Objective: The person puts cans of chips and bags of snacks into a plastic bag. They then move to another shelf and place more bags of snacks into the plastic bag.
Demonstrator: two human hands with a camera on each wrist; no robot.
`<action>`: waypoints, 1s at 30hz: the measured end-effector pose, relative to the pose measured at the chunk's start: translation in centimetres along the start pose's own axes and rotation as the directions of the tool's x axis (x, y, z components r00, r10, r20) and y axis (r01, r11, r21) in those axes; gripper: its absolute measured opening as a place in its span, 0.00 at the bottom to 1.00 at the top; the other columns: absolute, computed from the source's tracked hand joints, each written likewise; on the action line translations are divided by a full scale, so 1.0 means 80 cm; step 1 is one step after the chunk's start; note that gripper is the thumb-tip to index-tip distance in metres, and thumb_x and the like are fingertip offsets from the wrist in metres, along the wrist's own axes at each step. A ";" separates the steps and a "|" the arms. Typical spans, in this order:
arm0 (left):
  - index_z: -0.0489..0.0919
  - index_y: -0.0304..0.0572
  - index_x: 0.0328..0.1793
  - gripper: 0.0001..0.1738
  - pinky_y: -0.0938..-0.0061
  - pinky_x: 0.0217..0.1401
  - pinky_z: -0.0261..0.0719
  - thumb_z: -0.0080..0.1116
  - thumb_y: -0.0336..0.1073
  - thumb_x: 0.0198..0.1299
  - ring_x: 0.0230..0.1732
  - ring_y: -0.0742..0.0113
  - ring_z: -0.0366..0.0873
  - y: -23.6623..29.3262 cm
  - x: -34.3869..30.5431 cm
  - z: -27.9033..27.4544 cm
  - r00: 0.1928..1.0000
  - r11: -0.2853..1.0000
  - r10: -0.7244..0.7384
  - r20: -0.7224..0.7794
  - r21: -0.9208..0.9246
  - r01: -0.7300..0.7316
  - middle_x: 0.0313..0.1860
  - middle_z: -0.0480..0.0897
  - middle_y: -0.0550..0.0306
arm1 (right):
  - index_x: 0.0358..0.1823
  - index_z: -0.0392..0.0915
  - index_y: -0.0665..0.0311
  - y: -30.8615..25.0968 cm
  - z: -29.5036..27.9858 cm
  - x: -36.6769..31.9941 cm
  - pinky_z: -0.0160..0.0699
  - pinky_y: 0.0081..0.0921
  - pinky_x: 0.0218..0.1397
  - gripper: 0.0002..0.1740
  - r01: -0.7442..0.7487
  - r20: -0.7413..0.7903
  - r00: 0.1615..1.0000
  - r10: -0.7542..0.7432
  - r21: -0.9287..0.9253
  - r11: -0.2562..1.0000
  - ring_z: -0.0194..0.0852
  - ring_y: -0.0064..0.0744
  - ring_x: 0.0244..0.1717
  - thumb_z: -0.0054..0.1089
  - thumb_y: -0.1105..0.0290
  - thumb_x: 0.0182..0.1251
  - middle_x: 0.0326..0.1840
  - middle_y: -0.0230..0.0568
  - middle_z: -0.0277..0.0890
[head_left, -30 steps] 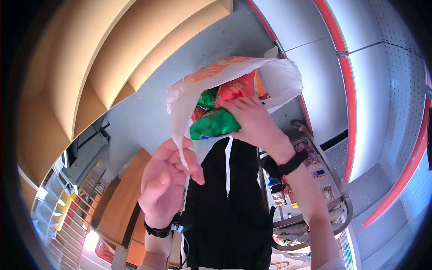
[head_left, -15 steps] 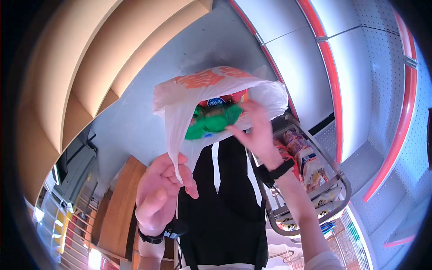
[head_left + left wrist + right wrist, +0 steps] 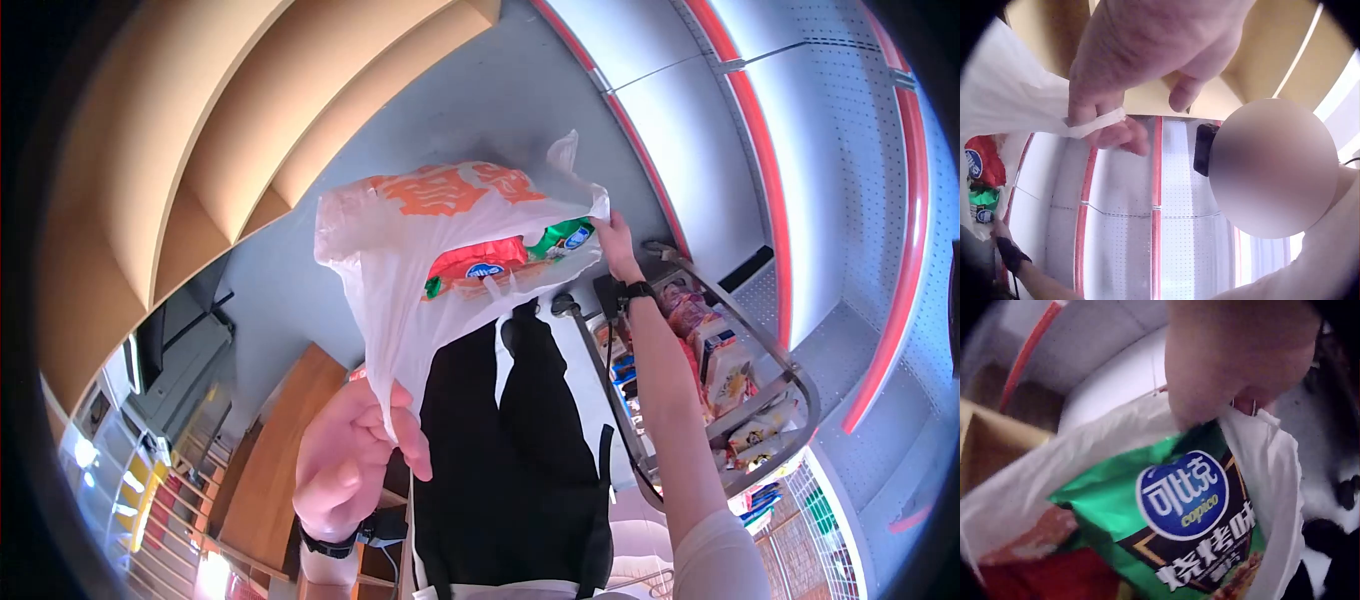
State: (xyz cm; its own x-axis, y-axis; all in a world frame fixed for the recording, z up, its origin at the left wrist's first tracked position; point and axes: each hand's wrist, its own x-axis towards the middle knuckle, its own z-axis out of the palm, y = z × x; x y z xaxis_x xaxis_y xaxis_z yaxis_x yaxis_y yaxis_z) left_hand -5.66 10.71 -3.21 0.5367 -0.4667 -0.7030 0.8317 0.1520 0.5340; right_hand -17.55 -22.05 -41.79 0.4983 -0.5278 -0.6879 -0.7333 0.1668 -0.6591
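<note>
A white plastic bag (image 3: 400,290) with orange print hangs between both hands, its mouth toward me. My left hand (image 3: 355,455) holds one handle, which loops over its curled fingers. At the opposite rim, my right hand (image 3: 615,250) grips the bag's edge. Inside lie a red snack packet (image 3: 478,262) and a green packet of crisps (image 3: 1129,494) marked "copico". The green one sits just below my right hand in the right wrist view. Deeper contents are hidden by the plastic.
A metal cart (image 3: 790,375) loaded with packaged goods stands on the right. White shelves (image 3: 690,140) with red edges rise beyond it. Wooden shelving (image 3: 230,130) curves along the left, with a wooden cabinet (image 3: 280,440) lower down. Grey floor (image 3: 420,130) shows beneath the bag.
My right hand has left the green packet inside the bag and moved right to the bag's rim. The green packet now sits at the right of the opening. My left hand keeps the handle.
</note>
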 end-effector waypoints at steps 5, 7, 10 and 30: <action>0.67 0.24 0.59 0.43 0.75 0.37 0.72 0.60 0.58 0.51 0.32 0.63 0.77 -0.029 -0.045 -0.019 0.973 0.978 0.156 -0.171 0.167 -0.128 0.31 0.76 0.51 | 0.44 0.77 0.66 0.009 0.056 -0.037 0.76 0.46 0.43 0.17 0.282 0.094 0.957 -0.276 -0.535 0.797 0.77 0.59 0.40 0.56 0.59 0.63 0.34 0.59 0.78; 0.67 0.27 0.60 0.36 0.75 0.37 0.66 0.57 0.53 0.58 0.33 0.67 0.72 -0.047 -0.061 -0.038 0.944 0.958 0.264 -0.199 0.171 -0.231 0.37 0.75 0.56 | 0.43 0.77 0.67 -0.021 0.072 -0.086 0.75 0.50 0.42 0.14 0.356 0.068 0.920 -0.385 -0.552 0.754 0.77 0.60 0.39 0.52 0.63 0.65 0.34 0.60 0.78; 0.69 0.27 0.59 0.29 0.77 0.41 0.65 0.52 0.47 0.63 0.38 0.68 0.70 -0.073 -0.091 -0.074 0.903 0.935 0.351 -0.249 0.133 -0.327 0.41 0.74 0.57 | 0.43 0.76 0.67 -0.042 0.088 -0.146 0.76 0.48 0.41 0.12 0.423 0.142 0.905 -0.401 -0.413 0.807 0.78 0.59 0.39 0.53 0.66 0.65 0.34 0.60 0.78; 0.64 0.32 0.59 0.41 0.60 0.50 0.78 0.74 0.35 0.39 0.51 0.45 0.79 -0.382 -0.159 -0.120 0.913 0.808 0.351 -0.206 0.560 -0.184 0.50 0.76 0.37 | 0.51 0.67 0.71 0.025 0.105 -0.517 0.77 0.28 0.37 0.16 0.428 0.749 0.619 -0.237 -0.068 0.901 0.83 0.34 0.39 0.56 0.70 0.67 0.34 0.49 0.80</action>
State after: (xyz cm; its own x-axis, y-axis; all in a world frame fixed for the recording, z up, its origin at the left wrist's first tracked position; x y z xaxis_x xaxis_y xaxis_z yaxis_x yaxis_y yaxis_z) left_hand -36.53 20.34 -15.08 0.8115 -0.1933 -0.5514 0.4934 -0.2788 0.8239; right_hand -35.75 7.11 -17.20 0.8288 0.2577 -0.4966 -0.4788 -0.1324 -0.8679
